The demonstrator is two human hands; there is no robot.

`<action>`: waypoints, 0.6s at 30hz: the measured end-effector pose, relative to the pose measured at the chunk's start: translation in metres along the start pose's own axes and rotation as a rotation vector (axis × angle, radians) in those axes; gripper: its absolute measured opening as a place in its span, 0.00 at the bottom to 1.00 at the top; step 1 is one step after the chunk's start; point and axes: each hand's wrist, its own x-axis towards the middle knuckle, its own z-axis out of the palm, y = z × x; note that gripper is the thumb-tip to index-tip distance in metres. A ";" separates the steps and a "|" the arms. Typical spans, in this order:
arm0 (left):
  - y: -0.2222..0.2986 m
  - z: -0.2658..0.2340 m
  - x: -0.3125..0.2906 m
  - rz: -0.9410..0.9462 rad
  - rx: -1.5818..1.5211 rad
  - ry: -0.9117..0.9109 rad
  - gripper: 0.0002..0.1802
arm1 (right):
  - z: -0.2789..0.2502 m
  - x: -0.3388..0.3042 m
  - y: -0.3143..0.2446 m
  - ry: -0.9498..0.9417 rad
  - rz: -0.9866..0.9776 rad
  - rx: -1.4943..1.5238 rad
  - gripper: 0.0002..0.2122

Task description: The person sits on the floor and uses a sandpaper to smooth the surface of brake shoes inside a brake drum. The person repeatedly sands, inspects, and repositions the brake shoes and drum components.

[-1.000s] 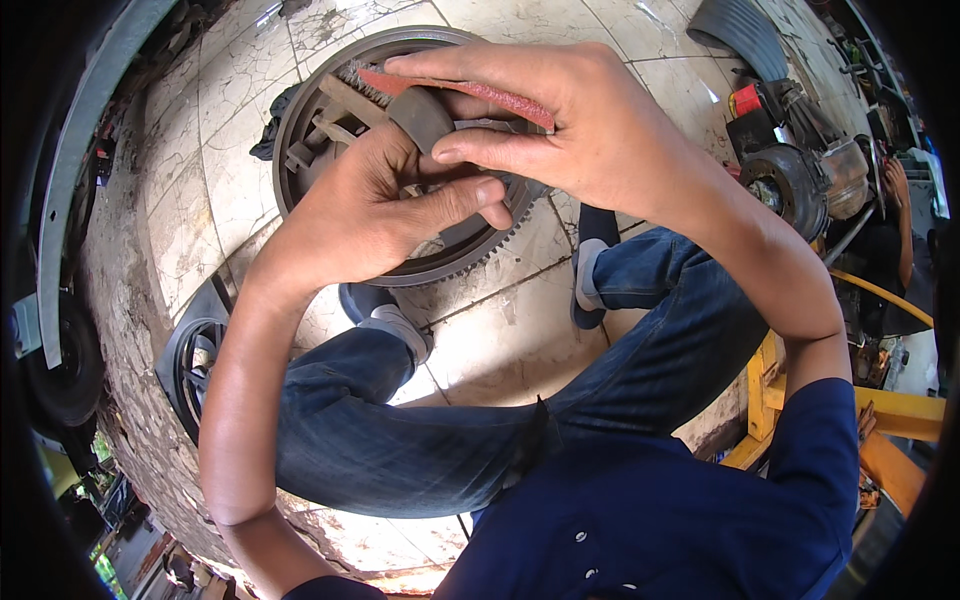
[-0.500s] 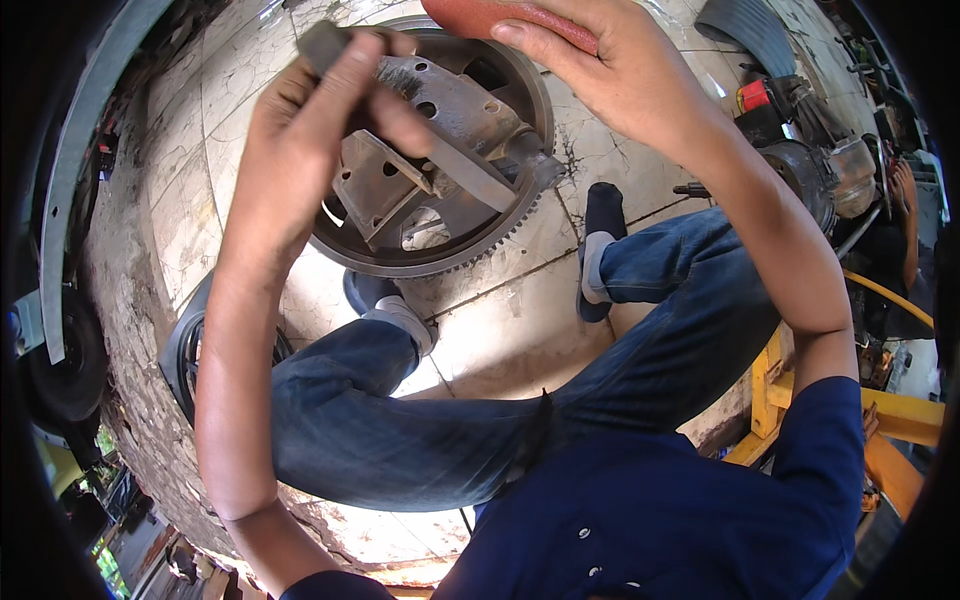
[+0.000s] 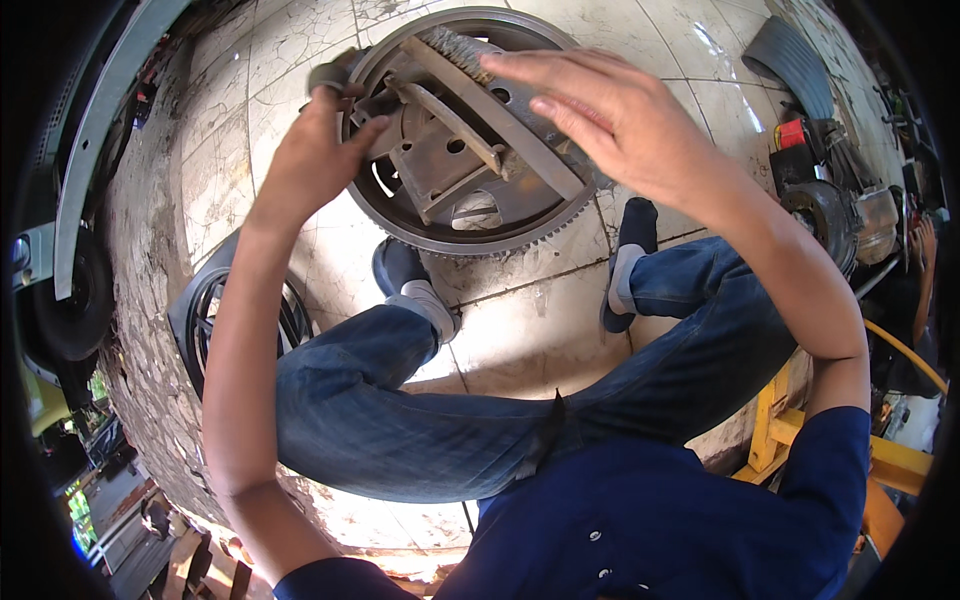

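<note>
Brown-handled wire brush (image 3: 497, 121) across toothed wheel (image 3: 470, 244) | could slide over near-right edge if knocked | left hand (image 3: 308, 155) closed around grey block (image 3: 330, 75); right hand (image 3: 625, 125) part-open, grip unclear

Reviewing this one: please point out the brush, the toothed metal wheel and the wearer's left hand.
Brush (image 3: 500, 123): head view, middle of its long handle.
Toothed metal wheel (image 3: 470, 240): head view, near side of its rim.
Left hand (image 3: 312, 155): head view, back of the hand.
</note>
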 end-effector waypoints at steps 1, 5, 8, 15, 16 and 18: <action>0.003 0.002 0.000 0.011 0.066 -0.036 0.29 | 0.005 0.000 -0.003 0.021 -0.063 -0.054 0.18; -0.021 0.025 0.002 0.233 0.389 0.042 0.24 | 0.025 -0.006 -0.014 -0.064 -0.013 0.046 0.19; -0.032 0.032 0.008 0.298 0.331 0.136 0.23 | 0.028 -0.008 -0.008 -0.070 -0.053 -0.016 0.19; -0.047 0.038 0.015 0.194 0.341 0.098 0.20 | 0.020 -0.002 0.004 -0.022 0.136 0.129 0.16; -0.048 0.040 0.015 0.215 0.365 0.103 0.20 | 0.020 -0.004 0.006 -0.036 0.175 0.145 0.16; -0.050 0.041 0.015 0.267 0.409 0.117 0.19 | 0.018 -0.007 0.010 -0.073 0.228 0.141 0.16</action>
